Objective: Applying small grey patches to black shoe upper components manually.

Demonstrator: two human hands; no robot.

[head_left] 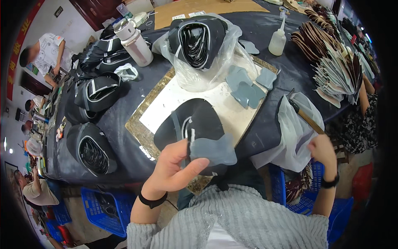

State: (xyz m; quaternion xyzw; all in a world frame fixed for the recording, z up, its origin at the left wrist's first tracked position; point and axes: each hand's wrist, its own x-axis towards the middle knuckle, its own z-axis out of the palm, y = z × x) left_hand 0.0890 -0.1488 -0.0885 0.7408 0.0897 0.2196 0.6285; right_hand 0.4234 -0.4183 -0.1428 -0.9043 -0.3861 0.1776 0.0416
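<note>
My left hand (174, 166) pinches a grey foam piece (215, 150) against a black shoe upper (188, 122) that lies on the white work board (232, 114). My right hand (321, 147) is out to the right, closed on the wooden handle of a hammer (306, 116) whose head rests near a clear plastic bag (292, 137). Several more grey foam pieces (246, 87) lie on the far part of the board.
A plastic bag of black uppers (199, 41) sits behind the board. More stacks of black uppers (93, 93) lie left, beside a white flask (134, 41). A squeeze bottle (277, 39) and fanned leather pieces (331, 62) are right. Blue crates (101, 207) stand below; other people work at left.
</note>
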